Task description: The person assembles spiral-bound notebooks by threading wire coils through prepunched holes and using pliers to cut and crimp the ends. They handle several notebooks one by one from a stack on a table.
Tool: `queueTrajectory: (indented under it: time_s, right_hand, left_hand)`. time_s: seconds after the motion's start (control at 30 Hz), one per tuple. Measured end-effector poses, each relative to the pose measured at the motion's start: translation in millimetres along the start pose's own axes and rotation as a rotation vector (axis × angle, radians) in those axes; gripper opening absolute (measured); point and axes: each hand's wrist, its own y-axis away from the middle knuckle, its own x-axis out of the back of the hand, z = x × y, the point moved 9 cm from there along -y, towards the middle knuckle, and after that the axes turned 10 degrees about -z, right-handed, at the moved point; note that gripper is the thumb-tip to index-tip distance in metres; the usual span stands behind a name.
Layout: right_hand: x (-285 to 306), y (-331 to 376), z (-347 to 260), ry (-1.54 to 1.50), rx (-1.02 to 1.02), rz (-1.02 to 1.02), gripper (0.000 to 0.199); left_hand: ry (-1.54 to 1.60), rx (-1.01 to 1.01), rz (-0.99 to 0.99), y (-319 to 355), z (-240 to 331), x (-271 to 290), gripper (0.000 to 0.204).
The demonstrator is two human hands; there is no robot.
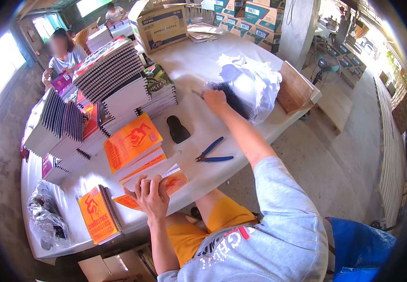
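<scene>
My left hand (150,197) grips an unbound orange book (177,182) near the table's front edge, its fingers bent over the top and the white pages partly fanned. My right hand (215,102) reaches across to a pile of black spiral binding coils (234,99) lying by crumpled white paper (258,77). Its fingers are closed on a coil, whose end (197,94) sticks out to the left. Between the hands lie blue-handled cutting pliers (215,154) and a flat black object (178,129). Beyond my left hand rests a stack of orange books (135,141). A spiral-bound orange book (99,214) lies to the left.
Tall stacks of spiral-bound books (111,70) fill the table's left side. A clear plastic bag (47,218) with dark contents sits at the left corner. A wooden tray (295,87) stands at the right edge, a carton (161,28) at the back. A co-worker (64,58) holds a purple book.
</scene>
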Motion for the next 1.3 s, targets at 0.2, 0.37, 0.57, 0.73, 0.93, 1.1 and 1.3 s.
queueTrajectory:
  time_s: [0.2, 0.37, 0.57, 0.73, 0.93, 1.1, 1.3]
  right_hand:
    - [94.0, 102.6, -85.8, 0.022, 0.403, 0.495, 0.056]
    - [68.3, 214.3, -129.9, -0.402, 0.946, 0.140, 0.038]
    - [24.9, 239.8, -138.8, -0.990, 0.864, -0.007, 0.020]
    - [21.1, 240.2, -145.5, -0.966, 0.937, -0.006, 0.019]
    - [15.5, 242.9, -149.2, -0.994, 0.997, -0.104, 0.014]
    - [0.3, 237.6, -149.8, -1.018, 0.804, -0.464, 0.012]
    - [29.9, 274.5, -171.6, -0.651, 0.994, -0.024, 0.010]
  left_hand:
    - [0.036, 0.020, -0.035, 2.9, -18.7, 17.7, 0.010]
    - [0.011, -0.025, -0.053, 12.2, -16.8, -0.2, 0.031]
    - [0.070, 0.025, 0.072, 17.6, -12.0, 9.1, 0.027]
    - [0.140, 0.119, 0.128, 18.5, -8.2, 11.9, 0.029]
    - [0.144, 0.193, 0.174, 19.0, -8.7, 7.7, 0.032]
    - [0.195, 0.200, 0.110, 15.1, -8.9, 8.3, 0.030]
    - [0.133, 0.210, 0.097, 15.7, -9.9, 10.5, 0.034]
